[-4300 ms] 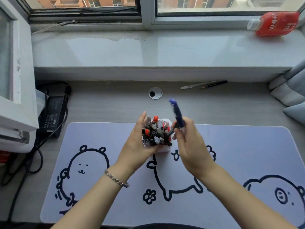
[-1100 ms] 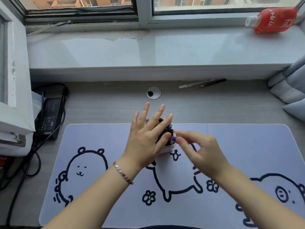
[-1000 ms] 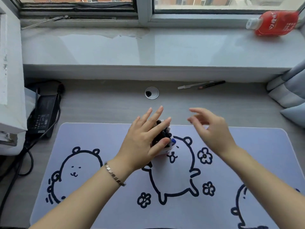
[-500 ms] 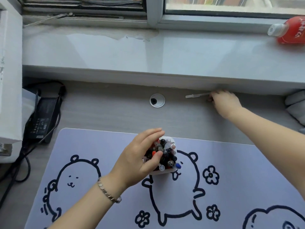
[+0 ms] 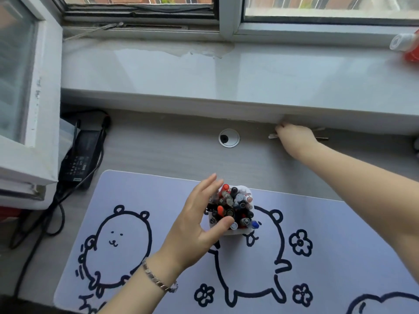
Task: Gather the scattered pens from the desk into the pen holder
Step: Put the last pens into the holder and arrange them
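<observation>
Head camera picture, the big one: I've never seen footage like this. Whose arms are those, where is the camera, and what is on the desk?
There is no machine here. A person wears a wide-angle camera on the head, so you look down along their own arms. The left hand, with a bracelet at the wrist, rests against a white pen holder crammed with pens, which stands on a mat with bear drawings. The right hand reaches to the back of the desk, under the window sill, and covers the middle of two loose pens; only their ends stick out, so I cannot tell whether it grips them. Also there: a round cable hole, a black power adapter, and a red bottle on the sill.
</observation>
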Tool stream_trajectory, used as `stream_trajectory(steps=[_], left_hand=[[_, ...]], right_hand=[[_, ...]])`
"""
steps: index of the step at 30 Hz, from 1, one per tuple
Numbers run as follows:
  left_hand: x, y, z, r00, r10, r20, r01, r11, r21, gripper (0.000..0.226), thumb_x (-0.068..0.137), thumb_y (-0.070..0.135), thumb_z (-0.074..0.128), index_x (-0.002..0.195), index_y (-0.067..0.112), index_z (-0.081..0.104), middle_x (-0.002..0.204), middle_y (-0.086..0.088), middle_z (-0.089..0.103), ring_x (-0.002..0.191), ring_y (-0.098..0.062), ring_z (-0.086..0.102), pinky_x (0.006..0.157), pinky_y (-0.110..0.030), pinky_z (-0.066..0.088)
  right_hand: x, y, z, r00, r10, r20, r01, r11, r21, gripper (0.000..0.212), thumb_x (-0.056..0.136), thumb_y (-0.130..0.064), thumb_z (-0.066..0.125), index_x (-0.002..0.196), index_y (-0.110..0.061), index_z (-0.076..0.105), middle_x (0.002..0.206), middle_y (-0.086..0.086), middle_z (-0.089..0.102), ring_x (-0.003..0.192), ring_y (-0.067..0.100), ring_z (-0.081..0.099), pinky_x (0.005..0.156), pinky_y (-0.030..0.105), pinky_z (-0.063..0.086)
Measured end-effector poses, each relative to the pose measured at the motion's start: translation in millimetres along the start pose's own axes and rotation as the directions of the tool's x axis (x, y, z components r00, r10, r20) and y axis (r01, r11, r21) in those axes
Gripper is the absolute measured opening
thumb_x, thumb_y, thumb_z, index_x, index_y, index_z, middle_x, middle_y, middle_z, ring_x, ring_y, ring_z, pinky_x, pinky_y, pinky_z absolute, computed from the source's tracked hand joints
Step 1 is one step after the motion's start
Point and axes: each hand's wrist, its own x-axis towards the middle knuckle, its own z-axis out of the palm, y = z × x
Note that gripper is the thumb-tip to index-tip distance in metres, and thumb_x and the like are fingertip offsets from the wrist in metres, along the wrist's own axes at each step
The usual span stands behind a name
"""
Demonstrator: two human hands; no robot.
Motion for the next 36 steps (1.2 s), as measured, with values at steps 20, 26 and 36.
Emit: stream_trajectory(steps=[20, 26, 36], left_hand=[[-20, -3, 25, 0.868, 0.432, -0.242, -0.330, 0.869, 0.368, 0.024, 0.084, 0.010, 0.058, 0.109, 0.011, 0.059, 0.106, -0.001, 0.058, 0.122, -0.025, 0.044, 0.108, -0.023, 0.031], [-20, -2, 26, 0.864, 0.436, -0.252, -0.346, 0.878, 0.330, 0.021, 0.087, 0.012, 0.053, 0.106, 0.009, 0.062, 0.105, -0.002, 0.060, 0.124, -0.023, 0.044, 0.106, -0.026, 0.036], [-13, 17, 18, 0.950, -0.007, -0.313, -0.012, 0.998, -0.060, 0.029, 0.086, 0.015, 0.060, 0.115, 0.022, 0.060, 0.123, 0.017, 0.053, 0.120, -0.001, 0.045, 0.100, -0.028, 0.042]], right_hand=[[-197, -77, -96, 0.732, 0.169, -0.660, 0.605, 0.283, 0.744, 0.050, 0.088, -0.009, 0.044, 0.123, -0.044, 0.034, 0.086, -0.006, 0.047, 0.073, 0.009, 0.049, 0.065, 0.008, 0.041], [-182, -94, -80, 0.777, 0.015, -0.629, 0.542, 0.490, 0.682, 0.038, 0.090, -0.015, 0.043, 0.127, -0.017, 0.040, 0.087, 0.001, 0.050, 0.077, 0.001, 0.049, 0.068, 0.017, 0.048], [-174, -104, -57, 0.782, 0.020, -0.623, 0.486, 0.606, 0.630, 0.036, 0.085, -0.015, 0.056, 0.121, -0.020, 0.055, 0.079, 0.004, 0.064, 0.069, 0.021, 0.061, 0.056, 0.042, 0.056]])
